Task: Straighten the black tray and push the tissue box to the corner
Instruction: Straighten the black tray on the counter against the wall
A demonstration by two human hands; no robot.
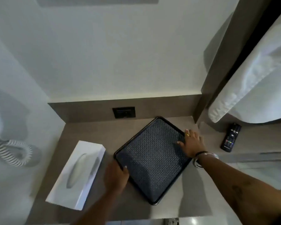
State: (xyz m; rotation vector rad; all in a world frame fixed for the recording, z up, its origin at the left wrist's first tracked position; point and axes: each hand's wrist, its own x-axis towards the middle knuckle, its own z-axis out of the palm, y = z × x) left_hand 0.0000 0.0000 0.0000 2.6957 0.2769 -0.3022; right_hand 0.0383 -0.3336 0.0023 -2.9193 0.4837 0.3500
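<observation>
My left hand (pixel 116 176) is pinching the crooked black tray (pixel 152 156); my right hand (pixel 192 143) is pressing it, fingers spread. It's lying on a brown table (pixel 91 132).

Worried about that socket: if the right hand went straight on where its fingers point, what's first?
The right hand would probably meet the brown back panel, right of the socket; depth is unclear.

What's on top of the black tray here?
Only hands lie on the black tray: the left hand grips its near-left corner, thumb over the rim; the right hand rests over the right edge. The rest shows bare; beneath the hands is hidden.
</observation>
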